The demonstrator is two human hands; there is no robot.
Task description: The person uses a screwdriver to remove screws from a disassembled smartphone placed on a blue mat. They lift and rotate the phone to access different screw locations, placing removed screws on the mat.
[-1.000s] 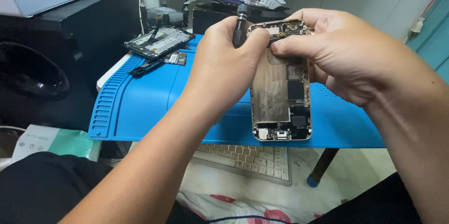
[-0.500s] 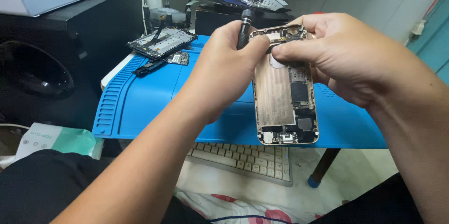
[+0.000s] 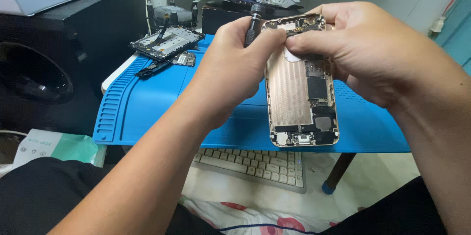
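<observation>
The right hand (image 3: 373, 53) grips the opened phone (image 3: 301, 83) upright, steadying it — the left hand (image 3: 235, 63) pinches a screwdriver (image 3: 253, 24) at its top edge, above the blue mat (image 3: 147, 112).

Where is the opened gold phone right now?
The opened gold phone is right of centre in the head view, held above the blue mat, its top end between the left hand and right hand.
</observation>
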